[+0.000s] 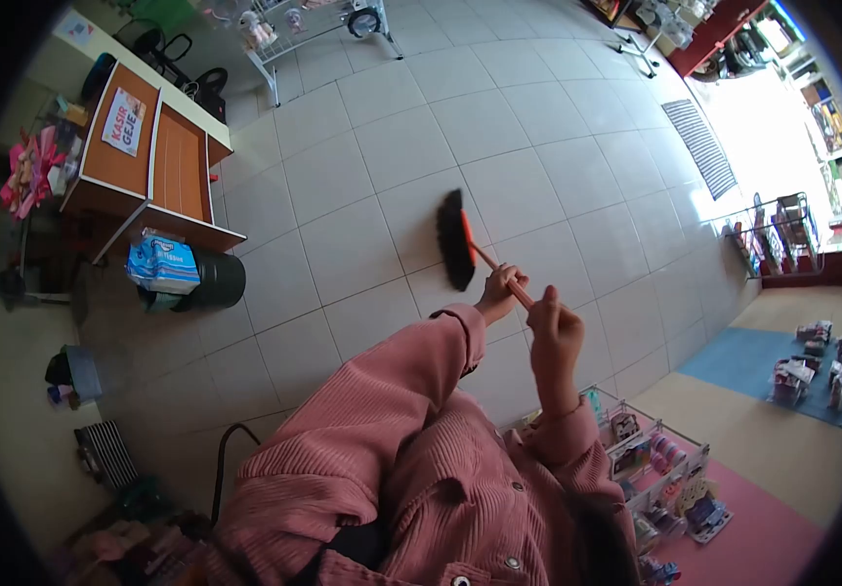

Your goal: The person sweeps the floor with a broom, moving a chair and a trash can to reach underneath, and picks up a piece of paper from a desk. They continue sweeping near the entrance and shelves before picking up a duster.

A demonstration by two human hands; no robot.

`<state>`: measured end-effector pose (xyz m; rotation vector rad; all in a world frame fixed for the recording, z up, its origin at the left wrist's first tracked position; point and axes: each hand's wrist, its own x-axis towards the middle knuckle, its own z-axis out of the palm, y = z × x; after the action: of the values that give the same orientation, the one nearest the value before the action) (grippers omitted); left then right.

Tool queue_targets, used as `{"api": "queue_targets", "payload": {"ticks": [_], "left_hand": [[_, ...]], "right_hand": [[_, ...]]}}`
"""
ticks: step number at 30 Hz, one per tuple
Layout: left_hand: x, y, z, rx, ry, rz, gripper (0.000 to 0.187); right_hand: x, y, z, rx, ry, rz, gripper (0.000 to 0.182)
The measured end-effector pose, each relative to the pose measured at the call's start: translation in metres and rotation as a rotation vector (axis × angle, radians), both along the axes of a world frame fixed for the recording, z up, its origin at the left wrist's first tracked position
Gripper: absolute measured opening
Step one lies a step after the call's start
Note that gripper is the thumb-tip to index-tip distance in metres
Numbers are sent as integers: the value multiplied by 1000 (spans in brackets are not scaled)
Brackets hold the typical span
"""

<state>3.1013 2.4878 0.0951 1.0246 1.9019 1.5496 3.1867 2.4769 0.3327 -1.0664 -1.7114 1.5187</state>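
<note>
Both hands are on a broom with a black bristle head and a thin orange handle point(460, 240), and it's being held out over the white tiled floor point(538, 156). The long axis of the handle runs diagonally in the view, from the hands at the lower right up towards the upper left, so the head end points away from the person and the black bristle block sits crosswise to the handle, down against the tiles or just above them, hard to say which.

The left hand point(501, 290) is the one further down the stick, closer to the head, fingers curled fully round the handle. The right hand point(552, 327) is just behind it on the upper end of the handle, also closed into a fist around it. The two hands are nearly touching each other. Both arms are in pink corduroy sleeves point(382, 391).

Around it: off to the left there's a wooden counter desk with white edging point(152, 166), and beside its lower corner a black round bin point(211, 281) with a blue printed pack point(162, 264) lying across its top. Near the person's right side there's a white wire rack of small toys point(660, 469). A grey ribbed doormat point(701, 146) lies by the bright doorway.
</note>
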Motion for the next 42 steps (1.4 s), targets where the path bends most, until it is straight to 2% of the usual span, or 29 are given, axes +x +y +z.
{"api": "queue_targets", "payload": {"ticks": [1, 2, 4, 5, 6, 7, 8, 9, 10, 11, 13, 14, 16, 19, 23, 24, 25, 26, 27, 29, 30, 31, 33, 34, 35, 38, 40, 42], "left_hand": [[-3, 2, 0, -13, -30, -39, 19], [-7, -2, 4, -61, 45, -67, 18], [-22, -12, 8, -93, 192, -95, 19], [-28, -27, 37, -43, 388, -79, 22], [-34, -42, 70, 5, 588, -38, 25], [-47, -59, 103, 22, 626, -154, 28], [-48, -79, 130, -49, 721, -123, 29], [-51, -97, 147, -79, 691, -167, 29], [-54, -114, 156, -102, 714, -152, 30], [-59, -129, 161, -113, 732, -102, 31], [-73, -165, 139, -275, 714, -32, 28], [-82, -181, 134, -354, 718, -12, 28], [-103, -219, 75, -539, 717, 113, 28], [-133, -251, 2, -825, 413, 225, 29], [-193, -197, -18, -806, 348, 240, 32], [-211, -175, -35, -663, 251, 192, 32], [-230, -142, -23, -575, 135, 61, 32], [-247, -108, -17, -466, 171, -89, 31], [-249, -74, -15, -300, 205, -79, 30], [-255, -17, 33, -174, 158, -118, 30], [-260, 7, 28, -94, 44, -164, 30], [-266, 24, 34, -60, 10, -208, 30], [-277, 49, 0, -123, -61, -297, 26], [-286, 53, -11, -80, 6, -256, 24], [-293, 53, -18, -40, 70, -215, 23], [-316, 47, 15, -80, 183, -178, 20], [-326, 44, 57, -44, 266, -122, 21], [-350, 30, 109, 30, 345, -204, 23]], "right_hand": [[-1, -1, -3, 73, -81, 16, 54], [-2, -3, -3, 135, -108, 75, 52], [-6, -9, 7, 233, -34, 171, 42], [-3, -11, 25, 295, -15, 223, 36], [4, -12, 45, 295, 69, 337, 33], [9, -12, 65, 295, 154, 453, 31], [9, -12, 87, 294, 277, 563, 29], [8, -13, 102, 281, 402, 674, 27], [7, -10, 105, 159, 496, 740, 28], [2, -7, 101, 45, 495, 747, 31], [-15, -2, 73, -185, 489, 761, 38], [-25, 1, 50, -332, 320, 792, 43], [-61, -14, -13, -458, 284, 709, 48], [-107, -32, -97, -561, 143, 685, 50], [-171, -26, -102, -564, 154, 515, 51], [-185, -12, -82, -551, 98, 457, 51], [-196, 5, -65, -476, 82, 388, 51], [-204, 26, -44, -384, 44, 339, 50], [-212, 45, -19, -323, 33, 300, 51], [-230, 64, 31, -153, -85, 256, 57], [-243, 64, 41, -64, -156, 251, 57], [-254, 64, 45, 26, -225, 244, 57], [-285, 51, 18, 263, -303, 262, 53], [-303, 39, 13, 324, -378, 286, 39], [-316, 32, -12, 440, -290, 344, 37], [-338, 25, -7, 524, -246, 478, 34], [-341, 33, 35, 510, -194, 534, 35], [-340, 47, 83, 493, -1, 632, 35]]}}
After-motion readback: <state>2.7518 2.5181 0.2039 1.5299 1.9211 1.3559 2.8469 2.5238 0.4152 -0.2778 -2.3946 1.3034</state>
